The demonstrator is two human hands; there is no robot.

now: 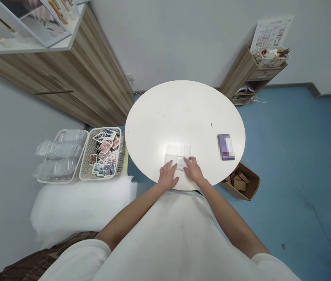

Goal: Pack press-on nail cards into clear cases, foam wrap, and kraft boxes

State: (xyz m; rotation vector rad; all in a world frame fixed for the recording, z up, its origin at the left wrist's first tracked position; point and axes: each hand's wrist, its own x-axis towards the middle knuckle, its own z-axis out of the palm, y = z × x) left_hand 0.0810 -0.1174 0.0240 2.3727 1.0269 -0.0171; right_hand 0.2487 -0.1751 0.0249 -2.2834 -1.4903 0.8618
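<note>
On a round white table (183,105) a thin white sheet (174,150), perhaps foam wrap, lies flat near the front edge. A small, pale packet-like piece (180,162) is on its near right part; its exact kind is hard to make out. My left hand (167,175) rests on the sheet's near left edge with fingers spread. From the right, my right hand (193,169) touches the pale piece, thumb and fingers apart. Neither hand is visibly closed round anything.
A purple box (226,147), partly blurred, lies on the table's right. Left stand a basket (86,171) of press-on nail cards and a basket (81,156) of clear plastic bags, above white wrap sheets (80,207). A carton (251,187) with small brown boxes sits below right.
</note>
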